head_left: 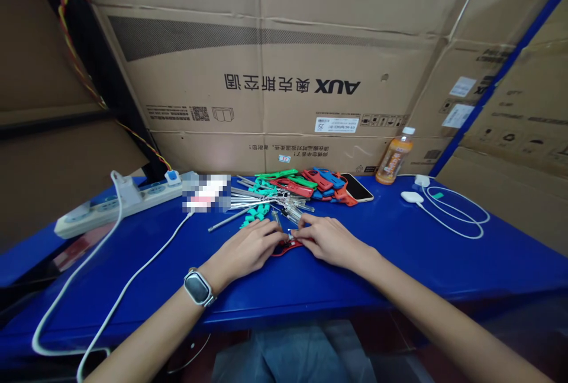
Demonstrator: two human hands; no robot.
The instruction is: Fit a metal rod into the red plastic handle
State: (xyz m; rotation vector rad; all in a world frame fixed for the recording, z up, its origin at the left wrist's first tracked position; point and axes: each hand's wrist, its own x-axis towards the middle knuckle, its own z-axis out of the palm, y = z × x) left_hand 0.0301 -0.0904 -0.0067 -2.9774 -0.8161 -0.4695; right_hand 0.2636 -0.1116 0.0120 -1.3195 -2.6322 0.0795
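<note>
On the blue table, close to its front edge, a red plastic part [290, 247] lies between my two hands, mostly covered by the fingers. My left hand [254, 247], with a watch [198, 287] at its wrist, closes its fingers on the left side of this part. From the other side my right hand [332, 242] has thumb and fingers pinched at its top, where small pale and metallic bits show. Just beyond the hands lies a pile of silver metal rods [248, 199], teal plastic pieces [256, 215] and clear tubes [291, 213].
Red plastic shells [295, 186], green and blue ones lie behind the rods, beside a phone [360, 187]. An orange drink bottle [394, 158] stands back right, near a white charger cable [457, 190]. A power strip [151, 196] lies left. Cardboard [293, 45] walls the back.
</note>
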